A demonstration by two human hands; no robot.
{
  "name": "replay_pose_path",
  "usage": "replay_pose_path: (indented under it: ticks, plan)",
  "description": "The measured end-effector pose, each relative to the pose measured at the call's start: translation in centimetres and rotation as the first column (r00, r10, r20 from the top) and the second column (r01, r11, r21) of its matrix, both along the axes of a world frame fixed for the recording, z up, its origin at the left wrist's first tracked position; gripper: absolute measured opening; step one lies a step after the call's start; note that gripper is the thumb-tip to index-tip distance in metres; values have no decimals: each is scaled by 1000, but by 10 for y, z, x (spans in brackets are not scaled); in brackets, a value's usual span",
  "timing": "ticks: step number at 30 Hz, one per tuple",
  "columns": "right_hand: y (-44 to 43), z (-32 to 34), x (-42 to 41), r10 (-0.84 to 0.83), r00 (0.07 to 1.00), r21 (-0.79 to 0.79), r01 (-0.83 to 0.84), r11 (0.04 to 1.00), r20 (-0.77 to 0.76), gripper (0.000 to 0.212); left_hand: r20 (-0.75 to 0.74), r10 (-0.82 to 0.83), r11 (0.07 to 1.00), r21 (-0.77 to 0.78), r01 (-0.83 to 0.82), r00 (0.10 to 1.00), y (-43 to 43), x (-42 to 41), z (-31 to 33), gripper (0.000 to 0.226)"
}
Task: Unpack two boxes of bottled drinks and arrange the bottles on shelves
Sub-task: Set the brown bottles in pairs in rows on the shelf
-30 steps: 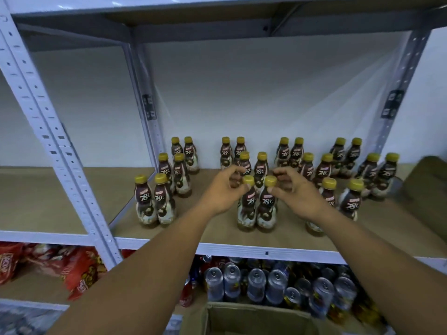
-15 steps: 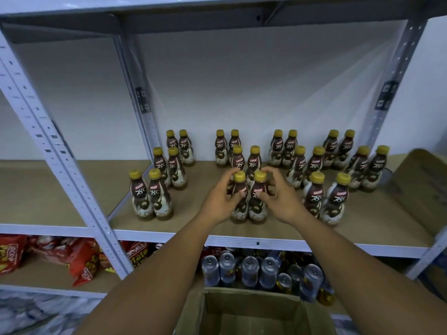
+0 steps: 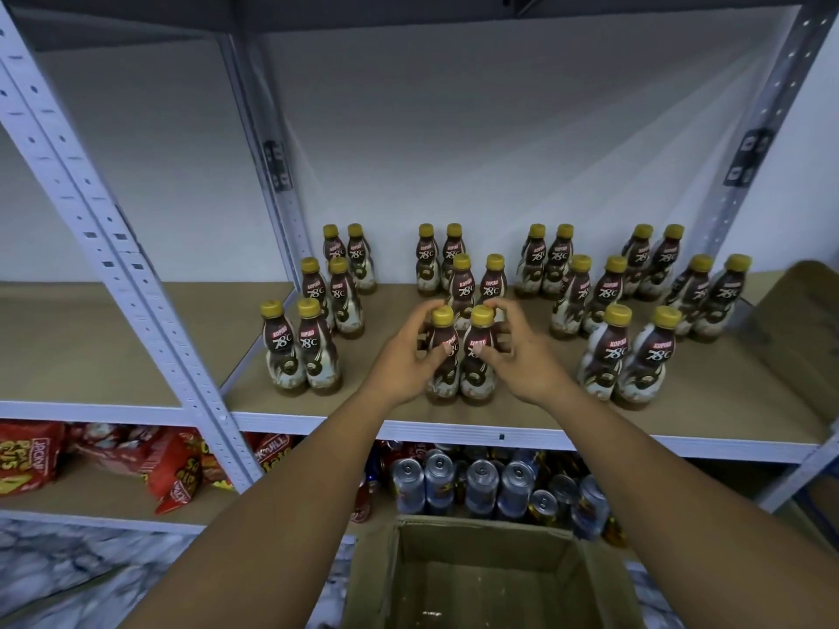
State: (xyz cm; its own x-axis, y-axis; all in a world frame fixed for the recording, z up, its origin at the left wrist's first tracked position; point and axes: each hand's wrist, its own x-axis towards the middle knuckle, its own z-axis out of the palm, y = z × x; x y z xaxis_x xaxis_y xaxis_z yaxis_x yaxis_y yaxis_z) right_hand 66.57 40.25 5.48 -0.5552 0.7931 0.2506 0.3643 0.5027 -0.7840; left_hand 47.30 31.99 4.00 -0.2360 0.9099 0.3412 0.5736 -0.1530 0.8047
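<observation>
A grey metal shelving unit (image 3: 136, 283) stands against a white wall, and its brown middle shelf (image 3: 567, 401) carries upright Kopiko 78°C coffee bottles with yellow caps, set in pairs. On the lower shelf at far left lie red snack bags (image 3: 181, 469). Above them, three pairs of bottles (image 3: 314, 351) run from front to back. At centre, two bare forearms reach in. The left hand (image 3: 408, 356) curls its fingers and thumb round the left bottle (image 3: 444, 379) of the front middle pair. The right hand (image 3: 517, 356) grips the right bottle (image 3: 476, 379) the same way. Both bottles stand on the shelf near its front edge, touching each other. Below them are silver drink cans (image 3: 476, 488) and an open cardboard box (image 3: 481, 547). Further right stand more paired bottles (image 3: 644, 356), then a piece of brown cardboard (image 3: 799, 320).
</observation>
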Motion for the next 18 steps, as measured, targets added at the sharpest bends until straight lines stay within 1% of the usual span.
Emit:
replay_pose_path:
  ticks: [7,10,18]
  plan:
    - [-6,-4,-15,13,1000,14,-13,1000,9,60,28,-20,999,-45,21,999,-8,-16,0,63]
    - [-6,-4,-20,20,1000,8,-20,1000,3,60,17,-21,998,-57,22,1000,-10,-20,2,64]
    - [-5,-8,-28,2,1000,27,-2,1000,-6,62,80,-49,995,-88,56,996,-10,-27,2,64]
